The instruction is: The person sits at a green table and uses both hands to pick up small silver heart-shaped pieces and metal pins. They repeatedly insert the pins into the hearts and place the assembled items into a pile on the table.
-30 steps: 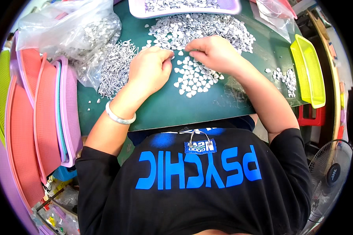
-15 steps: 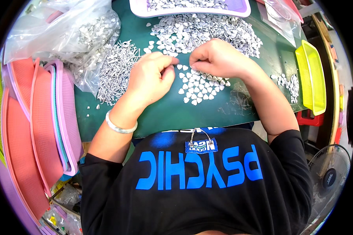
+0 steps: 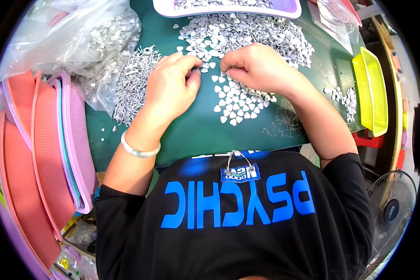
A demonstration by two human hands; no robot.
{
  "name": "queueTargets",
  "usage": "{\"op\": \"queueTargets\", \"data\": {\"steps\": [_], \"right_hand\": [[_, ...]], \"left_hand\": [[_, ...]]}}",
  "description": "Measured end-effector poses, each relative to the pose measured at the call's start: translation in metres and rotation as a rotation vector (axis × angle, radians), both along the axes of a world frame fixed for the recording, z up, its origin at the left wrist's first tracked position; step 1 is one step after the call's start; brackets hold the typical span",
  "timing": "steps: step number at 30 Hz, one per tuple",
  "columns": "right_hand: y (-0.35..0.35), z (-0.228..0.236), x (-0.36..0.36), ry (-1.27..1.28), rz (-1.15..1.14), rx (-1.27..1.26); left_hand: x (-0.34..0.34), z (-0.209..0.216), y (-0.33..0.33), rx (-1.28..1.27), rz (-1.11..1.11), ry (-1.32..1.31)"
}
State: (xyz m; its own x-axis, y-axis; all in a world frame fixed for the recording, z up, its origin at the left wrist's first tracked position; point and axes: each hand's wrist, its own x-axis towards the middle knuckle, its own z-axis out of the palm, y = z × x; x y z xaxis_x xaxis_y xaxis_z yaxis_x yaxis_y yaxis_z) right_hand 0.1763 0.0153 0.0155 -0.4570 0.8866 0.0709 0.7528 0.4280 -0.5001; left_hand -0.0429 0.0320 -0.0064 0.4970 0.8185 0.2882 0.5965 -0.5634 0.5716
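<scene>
Small silver heart-shaped pieces [image 3: 238, 106] lie scattered in a loose patch on the green tabletop. Beyond them a larger heap of the same hearts [image 3: 247, 32] spreads out. My left hand [image 3: 172, 86], a pale bangle on its wrist, is curled with thumb and forefinger beside a few loose hearts at the heap's near-left edge; what it holds, if anything, is hidden. Over the upper part of the patch my right hand [image 3: 256, 67] is closed, thumb and forefinger pinching at a small pale piece, its shape not clear. A pile of thin silver screw-like pins [image 3: 137, 86] lies left of my left hand.
A purple tray [image 3: 291, 10] of hearts stands at the far edge. A clear plastic bag [image 3: 70, 46] of metal parts lies far left, above stacked pink and purple baskets [image 3: 51, 154]. At right are a small group of hearts [image 3: 349, 103], a yellow basket [image 3: 371, 93] and a fan [image 3: 391, 212].
My left hand has shifted left, its fingertips farther from my right hand. My right hand has moved slightly left and away from me. Two hearts near the left fingertips now show more clearly.
</scene>
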Motion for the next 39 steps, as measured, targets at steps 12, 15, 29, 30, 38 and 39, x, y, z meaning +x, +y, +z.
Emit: {"op": "queueTargets", "data": {"steps": [12, 15, 29, 30, 38, 39], "right_hand": [[-0.005, -0.001, 0.010, 0.027, -0.107, 0.052], [-0.005, -0.005, 0.004, 0.006, -0.085, 0.099], [-0.008, -0.001, 0.021, 0.012, -0.147, 0.010], [-0.009, -0.002, 0.020, 0.012, -0.145, 0.019], [-0.005, -0.013, 0.016, -0.013, -0.100, 0.102], [-0.005, -0.013, 0.017, -0.010, -0.091, 0.124]], "left_hand": [[0.007, -0.002, -0.002, 0.100, -0.073, -0.042], [0.017, 0.003, -0.005, 0.116, -0.113, -0.007], [0.037, 0.018, 0.007, -0.025, -0.080, 0.276], [0.038, 0.019, 0.008, 0.000, -0.079, 0.284], [0.036, 0.010, 0.011, 0.052, -0.086, 0.154], [0.034, 0.008, 0.011, 0.061, -0.084, 0.133]]}}
